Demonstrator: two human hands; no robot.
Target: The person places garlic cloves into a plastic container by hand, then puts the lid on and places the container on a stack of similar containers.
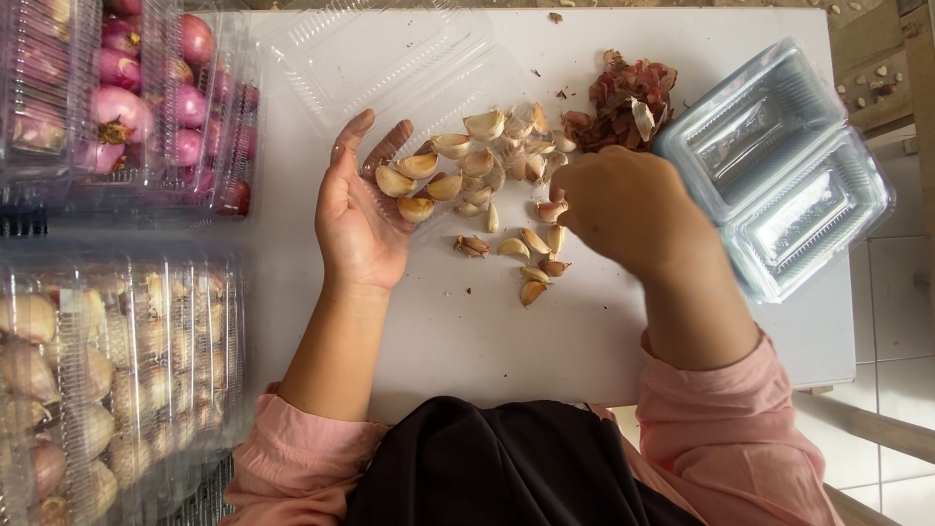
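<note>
Black cloth [497, 468] across our lap sits closest to the lens, with our pink sleeves [726, 438] on either side of it. Beyond it we work at the garlic cloves [477, 170], a loose heap spread over the middle of the white table [467, 331]. We take that heap as our landmark.

Our left hand [358, 209] lies at the left edge of the heap, palm up and fingers spread wide, its fingertips touching the nearest cloves; it grips nothing. Our right hand [623, 209] comes in over the right side of the heap, knuckles up and fingers curled down among the cloves. We cannot tell whether it pinches one, since the fingertips are hidden under the hand.

A few stray cloves lie nearer to us than the heap, well apart from one another. Just beyond the heap, toward the right, a small pile of dry reddish skins [623, 97] rests on the table. Beyond the heap to the left lies an open clear plastic box [390, 58], and part of the heap seems to rest on its near flap. Right of the heap sits a stack of clear boxes [779, 175], tilted at the table's edge. Far left of the heap, clear packs of red shallots [127, 107] stand stacked, and nearer us on that side stand packs of garlic bulbs [97, 380].
</note>
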